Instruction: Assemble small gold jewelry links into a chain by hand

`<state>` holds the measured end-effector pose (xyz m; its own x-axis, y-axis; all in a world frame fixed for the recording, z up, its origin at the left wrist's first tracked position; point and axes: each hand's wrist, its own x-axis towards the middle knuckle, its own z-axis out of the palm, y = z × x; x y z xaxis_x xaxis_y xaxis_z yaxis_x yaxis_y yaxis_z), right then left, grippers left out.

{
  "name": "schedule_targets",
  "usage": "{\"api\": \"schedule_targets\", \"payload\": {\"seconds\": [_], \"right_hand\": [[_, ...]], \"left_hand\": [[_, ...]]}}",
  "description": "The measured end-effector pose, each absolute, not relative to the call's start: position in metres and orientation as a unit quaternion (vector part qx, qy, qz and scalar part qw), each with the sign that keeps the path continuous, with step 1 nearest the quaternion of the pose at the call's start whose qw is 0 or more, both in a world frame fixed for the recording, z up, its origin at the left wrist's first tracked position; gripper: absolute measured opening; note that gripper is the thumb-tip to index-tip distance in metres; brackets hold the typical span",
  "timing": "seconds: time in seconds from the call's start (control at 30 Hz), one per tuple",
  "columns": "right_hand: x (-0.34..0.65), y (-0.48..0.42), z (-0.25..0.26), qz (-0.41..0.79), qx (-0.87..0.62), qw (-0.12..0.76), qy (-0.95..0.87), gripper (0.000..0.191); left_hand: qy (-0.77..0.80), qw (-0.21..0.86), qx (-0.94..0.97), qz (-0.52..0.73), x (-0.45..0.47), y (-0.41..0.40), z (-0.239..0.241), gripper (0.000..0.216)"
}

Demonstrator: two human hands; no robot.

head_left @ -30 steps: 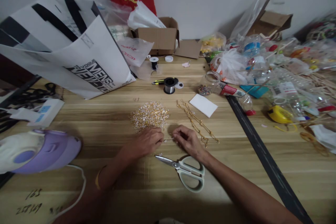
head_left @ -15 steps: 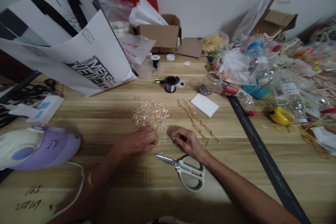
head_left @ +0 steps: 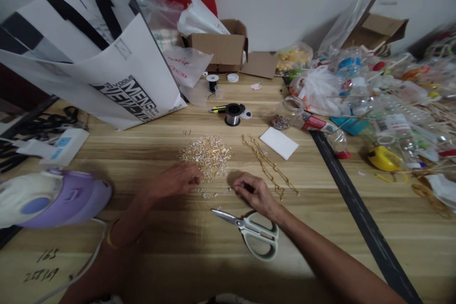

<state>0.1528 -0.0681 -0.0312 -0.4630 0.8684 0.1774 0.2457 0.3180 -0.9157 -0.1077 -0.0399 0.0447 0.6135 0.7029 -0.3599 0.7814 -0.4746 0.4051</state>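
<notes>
Scissors (head_left: 241,223) and bead pile (head_left: 210,154) flank the strand (head_left: 215,195) the right hand (head_left: 252,191) pinches; the left hand (head_left: 181,177) curls, contents unclear.

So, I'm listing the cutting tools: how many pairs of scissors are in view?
1: the scissors lie on the tabletop, nearer the wearer than the right hand. Others may be hidden in the clutter.

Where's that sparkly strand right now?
In the head view, the sparkly strand lies below and slightly left of centre, between the glittery pile and the scissors, its right end at the right hand.
</notes>
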Motion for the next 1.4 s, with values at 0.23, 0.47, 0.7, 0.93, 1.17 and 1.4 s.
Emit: {"api": "schedule_targets", "payload": {"seconds": [0.23,0.47,0.7,0.93,1.17,1.4], "right_hand": [[0.152,-0.069,-0.028,0.452,-0.384,0.346,-0.727,0.015],[0.152,-0.068,-0.028,0.443,-0.383,0.345,-0.733,0.016],[0.152,-0.068,-0.027,0.439,-0.378,0.350,-0.736,0.015],[0.152,-0.069,-0.027,0.445,-0.394,0.354,-0.722,0.014],[0.151,-0.069,-0.026,0.442,-0.406,0.352,-0.718,0.013],[0.152,-0.069,-0.029,0.446,-0.404,0.353,-0.716,0.013]], "left_hand": [[0.459,0.246,0.842,-0.138,-0.101,-0.045,0.048,0.011],[0.469,0.238,0.840,-0.132,-0.108,-0.046,0.041,0.014],[0.489,0.229,0.826,-0.160,-0.116,-0.044,0.054,0.014],[0.495,0.217,0.829,-0.142,-0.134,-0.041,0.048,0.015],[0.508,0.226,0.816,-0.155,-0.136,-0.039,0.054,0.015],[0.530,0.226,0.800,-0.166,-0.140,-0.038,0.057,0.016]]}}
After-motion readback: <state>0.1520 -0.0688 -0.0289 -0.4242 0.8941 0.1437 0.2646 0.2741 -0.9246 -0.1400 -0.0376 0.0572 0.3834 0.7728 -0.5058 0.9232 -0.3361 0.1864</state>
